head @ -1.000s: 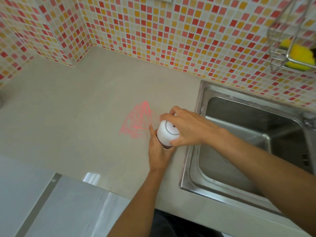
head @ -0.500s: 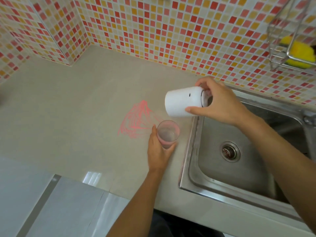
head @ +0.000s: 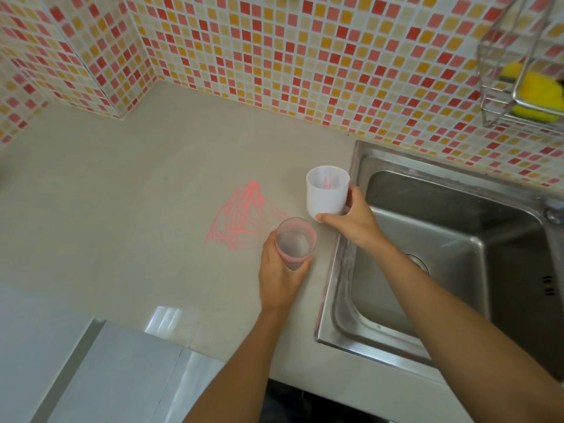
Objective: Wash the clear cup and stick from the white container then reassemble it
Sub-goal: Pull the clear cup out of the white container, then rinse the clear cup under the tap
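Cup and container now apart, both upright by the sink edge.

Head view: the left hand (head: 282,271) is wrapped around the clear cup (head: 295,242) near the countertop's (head: 122,209) right edge, beside the pink scribble (head: 241,216). The right hand (head: 354,216) grips the white container (head: 327,192), which half a second ago lay tipped sideways in the air and now stands mouth-up at the rim of the sink (head: 345,270); a pink stick (head: 328,182) shows inside it. With the cup freed, the stick likely comes out next, then washing.
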A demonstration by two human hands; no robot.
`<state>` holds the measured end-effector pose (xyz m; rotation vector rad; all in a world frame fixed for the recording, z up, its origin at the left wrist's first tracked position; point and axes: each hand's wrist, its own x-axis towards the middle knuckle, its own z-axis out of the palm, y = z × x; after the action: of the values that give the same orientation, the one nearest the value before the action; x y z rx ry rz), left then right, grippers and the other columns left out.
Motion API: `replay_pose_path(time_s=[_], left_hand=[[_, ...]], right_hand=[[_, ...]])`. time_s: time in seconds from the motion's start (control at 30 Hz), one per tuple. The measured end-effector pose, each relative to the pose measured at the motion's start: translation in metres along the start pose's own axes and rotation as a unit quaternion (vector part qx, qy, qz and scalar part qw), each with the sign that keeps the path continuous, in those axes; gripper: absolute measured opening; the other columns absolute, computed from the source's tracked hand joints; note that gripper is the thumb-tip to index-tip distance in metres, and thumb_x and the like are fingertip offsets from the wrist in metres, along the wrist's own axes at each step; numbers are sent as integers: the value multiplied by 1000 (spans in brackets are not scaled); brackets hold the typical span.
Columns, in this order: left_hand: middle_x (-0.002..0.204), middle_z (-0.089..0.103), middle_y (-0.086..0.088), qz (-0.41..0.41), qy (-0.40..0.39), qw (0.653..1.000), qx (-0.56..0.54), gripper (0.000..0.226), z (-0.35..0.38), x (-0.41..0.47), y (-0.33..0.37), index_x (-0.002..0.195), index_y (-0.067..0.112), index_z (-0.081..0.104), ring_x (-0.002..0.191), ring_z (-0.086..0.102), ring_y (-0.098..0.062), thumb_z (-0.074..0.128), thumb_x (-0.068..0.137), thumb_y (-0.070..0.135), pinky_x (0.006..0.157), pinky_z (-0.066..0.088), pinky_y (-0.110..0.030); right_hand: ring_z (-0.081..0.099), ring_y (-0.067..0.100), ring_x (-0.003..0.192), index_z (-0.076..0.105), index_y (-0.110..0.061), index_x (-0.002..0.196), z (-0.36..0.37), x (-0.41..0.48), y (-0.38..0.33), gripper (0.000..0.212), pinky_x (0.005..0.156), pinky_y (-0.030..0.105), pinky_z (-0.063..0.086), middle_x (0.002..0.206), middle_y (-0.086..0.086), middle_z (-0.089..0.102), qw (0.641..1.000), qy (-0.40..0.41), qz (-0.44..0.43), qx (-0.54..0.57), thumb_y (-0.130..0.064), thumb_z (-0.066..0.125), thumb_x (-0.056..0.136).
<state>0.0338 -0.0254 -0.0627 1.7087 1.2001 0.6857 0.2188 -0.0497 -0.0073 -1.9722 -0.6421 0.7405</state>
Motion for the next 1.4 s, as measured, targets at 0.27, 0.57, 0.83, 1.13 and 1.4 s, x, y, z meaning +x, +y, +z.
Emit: replay_pose_path(time_s=[0.27, 0.57, 0.83, 1.13, 1.4], left_hand=[[128, 53, 9, -3, -6, 1000, -8, 82, 0, 1, 0, 134, 24, 40, 118, 52, -8, 83, 66, 41, 95, 39, -16], [131, 53, 6, 9, -16, 1000, -7, 84, -3, -2, 1, 134, 21, 41, 121, 52, -11, 84, 66, 43, 102, 44, -30], [122, 50, 17, 104, -135, 985, -2, 76, 8, -29, 20, 124, 39, 39, 110, 50, 4, 87, 65, 37, 94, 40, -12], [143, 44, -4, 241, -258, 929, 108, 80, 94, -53, 73, 136, 23, 41, 129, 42, -15, 84, 69, 24, 106, 37, -28], [104, 57, -9, 368, -229, 838, 331, 64, 160, -57, 81, 115, 12, 48, 96, 56, -27, 81, 61, 13, 95, 48, -49]], right_hand=[[55, 14, 115, 36, -33, 130, 17, 7, 27, 93, 97, 37, 47, 125, -8, 56, 999, 2, -16, -32, -34, 86, 51], [34, 17, 138, 21, -29, 149, -8, -47, 53, 87, 113, 41, 31, 152, -4, 36, 991, 49, -52, -113, -29, 73, 79], [18, 15, 145, 19, -21, 151, -72, -169, 149, 74, 115, 27, 13, 158, -2, 21, 946, 17, 1, -325, -61, 37, 92], [0, 20, 147, 7, -12, 152, -170, -177, 214, 75, 120, 41, 1, 161, 5, 4, 919, 23, 126, -373, -58, 17, 94], [-9, 17, 147, -2, -12, 152, -226, -174, 250, 75, 119, 38, -7, 160, 3, -6, 894, -13, 133, -427, -59, 14, 96]])
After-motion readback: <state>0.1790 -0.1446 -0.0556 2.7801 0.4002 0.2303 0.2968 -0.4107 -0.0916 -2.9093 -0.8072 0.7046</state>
